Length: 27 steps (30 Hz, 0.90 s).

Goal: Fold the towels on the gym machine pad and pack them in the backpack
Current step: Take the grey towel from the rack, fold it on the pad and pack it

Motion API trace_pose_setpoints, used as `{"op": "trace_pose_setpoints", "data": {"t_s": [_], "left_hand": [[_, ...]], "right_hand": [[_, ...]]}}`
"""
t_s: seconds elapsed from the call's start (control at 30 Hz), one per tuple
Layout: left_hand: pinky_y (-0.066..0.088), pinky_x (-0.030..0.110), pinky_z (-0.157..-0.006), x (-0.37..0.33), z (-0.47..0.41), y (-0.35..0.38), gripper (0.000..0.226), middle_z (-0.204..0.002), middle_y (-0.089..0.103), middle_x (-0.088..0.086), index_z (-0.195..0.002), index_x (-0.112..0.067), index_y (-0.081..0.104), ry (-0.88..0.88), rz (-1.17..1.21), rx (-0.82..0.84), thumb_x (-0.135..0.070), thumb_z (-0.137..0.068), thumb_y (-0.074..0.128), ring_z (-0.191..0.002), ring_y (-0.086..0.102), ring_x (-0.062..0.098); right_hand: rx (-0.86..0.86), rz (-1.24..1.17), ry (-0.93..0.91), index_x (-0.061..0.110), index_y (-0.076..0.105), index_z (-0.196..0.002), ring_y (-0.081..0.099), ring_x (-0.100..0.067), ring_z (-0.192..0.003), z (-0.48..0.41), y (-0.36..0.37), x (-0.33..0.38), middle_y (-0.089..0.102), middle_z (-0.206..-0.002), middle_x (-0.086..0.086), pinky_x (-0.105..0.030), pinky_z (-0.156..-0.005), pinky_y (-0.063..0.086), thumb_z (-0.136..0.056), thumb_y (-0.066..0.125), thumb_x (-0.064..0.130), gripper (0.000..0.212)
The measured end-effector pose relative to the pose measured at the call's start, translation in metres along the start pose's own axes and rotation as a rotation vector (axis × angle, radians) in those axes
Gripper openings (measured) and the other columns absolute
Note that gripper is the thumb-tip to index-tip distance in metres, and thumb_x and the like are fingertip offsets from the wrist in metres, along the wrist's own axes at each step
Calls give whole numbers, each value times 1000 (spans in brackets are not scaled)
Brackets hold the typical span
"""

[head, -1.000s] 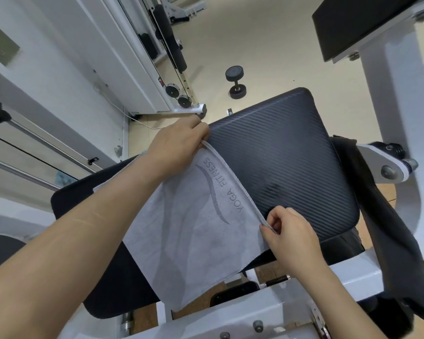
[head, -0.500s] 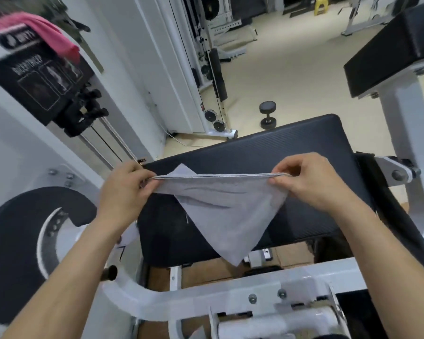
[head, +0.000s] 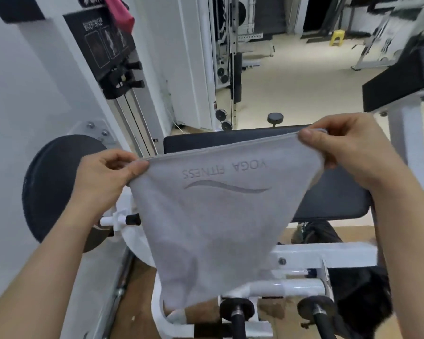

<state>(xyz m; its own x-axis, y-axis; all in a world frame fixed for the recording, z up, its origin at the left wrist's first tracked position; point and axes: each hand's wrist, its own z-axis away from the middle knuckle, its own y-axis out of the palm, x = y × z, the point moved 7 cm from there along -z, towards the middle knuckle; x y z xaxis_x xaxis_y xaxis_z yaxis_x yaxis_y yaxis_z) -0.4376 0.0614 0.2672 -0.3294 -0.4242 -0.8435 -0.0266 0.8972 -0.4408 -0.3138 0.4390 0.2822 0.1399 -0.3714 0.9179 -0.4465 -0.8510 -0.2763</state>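
A light grey towel (head: 206, 223) printed "YOGA FITNESS" hangs in the air in front of me, above the near edge of the black gym machine pad (head: 333, 192). My left hand (head: 108, 174) pinches its upper left corner. My right hand (head: 345, 148) pinches its upper right corner. The top hem is stretched taut between them and the rest droops to a point below. A dark fabric thing (head: 362, 297), possibly the backpack, lies low at the right, partly hidden by the white frame.
The white machine frame (head: 323, 255) with two black-tipped bars (head: 235, 311) sits below the towel. A round black weight plate (head: 52, 189) stands at the left. A second black pad (head: 402, 84) is raised at the right. A pink cloth (head: 119, 11) hangs top left. A dumbbell (head: 275, 117) lies on the floor beyond.
Both hands have lifted the towel off the pad and spread it wider, raising it toward me. The printed face now shows and the towel hangs longer.
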Motion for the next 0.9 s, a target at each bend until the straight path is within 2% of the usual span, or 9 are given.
{"op": "trace_pose_setpoints", "data": {"t_s": [0.13, 0.2, 0.27, 0.37, 0.43, 0.6, 0.73, 0.83, 0.9], "left_hand": [[45, 18, -50, 25, -15, 31, 16, -52, 61, -6, -66, -16, 70, -86, -73, 102, -21, -78, 79, -45, 49, 4], [46, 26, -55, 44, -25, 55, 18, -59, 64, 4, -66, -15, 69, -128, -102, 134, -24, -77, 80, -50, 52, 11], [44, 29, -56, 65, -40, 82, 19, -62, 63, 6, -67, -18, 67, -156, -161, 150, -26, -78, 80, -52, 51, 15], [51, 36, -60, 86, -69, 119, 16, -64, 63, 1, -70, -26, 66, -177, -226, 144, -26, -82, 76, -56, 56, 18], [58, 42, -67, 93, -94, 146, 12, -67, 65, 2, -75, -25, 67, -184, -257, 152, -23, -86, 72, -59, 63, 21], [60, 48, -67, 89, -156, 183, 21, -68, 64, 4, -74, -29, 60, -141, -215, 72, -19, -91, 65, -57, 67, 23], [60, 45, -66, 88, -203, 202, 24, -67, 62, 1, -71, -27, 59, -141, -234, 47, -15, -90, 67, -53, 67, 23], [55, 33, -66, 95, -222, 213, 24, -66, 62, -1, -70, -26, 59, -131, -307, 13, -14, -89, 67, -54, 65, 19], [49, 26, -64, 100, -229, 218, 20, -67, 62, -2, -73, -23, 61, -129, -322, -15, -13, -90, 64, -57, 65, 17]], "right_hand": [[36, 113, 72, 11, 74, -78, 45, -7, -56, -19, 4, -29, 56, -66, -8, -16, -49, 37, -81, 76, 28, 18], [71, 193, 130, 11, 74, -81, 50, -4, -57, -34, 7, -57, 63, -71, -7, -15, -53, 40, -82, 76, 29, 17], [100, 237, 198, 12, 75, -82, 53, -3, -56, -53, 9, -91, 66, -73, -9, -12, -49, 44, -85, 74, 26, 14], [119, 265, 276, 10, 73, -81, 62, -17, -58, -84, 13, -142, 65, -74, -11, -22, -51, 54, -88, 70, 19, 11], [99, 300, 311, 12, 71, -79, 66, -16, -53, -110, 14, -170, 66, -74, -5, -19, -49, 52, -90, 68, 15, 12], [1, 405, 240, 16, 67, -80, 68, -14, -55, -173, 14, -198, 71, -77, -5, -30, -69, 55, -92, 62, 17, 13], [-20, 481, 163, 18, 68, -84, 67, -24, -78, -222, 17, -208, 71, -88, -6, -30, -78, 49, -92, 60, 17, 11], [-11, 544, 163, 13, 71, -94, 61, -25, -91, -245, 24, -220, 69, -96, -8, -28, -78, 42, -92, 58, 17, 14], [-26, 579, 146, 10, 72, -98, 59, -28, -97, -258, 30, -221, 69, -99, -10, -31, -82, 44, -92, 58, 17, 17]]}}
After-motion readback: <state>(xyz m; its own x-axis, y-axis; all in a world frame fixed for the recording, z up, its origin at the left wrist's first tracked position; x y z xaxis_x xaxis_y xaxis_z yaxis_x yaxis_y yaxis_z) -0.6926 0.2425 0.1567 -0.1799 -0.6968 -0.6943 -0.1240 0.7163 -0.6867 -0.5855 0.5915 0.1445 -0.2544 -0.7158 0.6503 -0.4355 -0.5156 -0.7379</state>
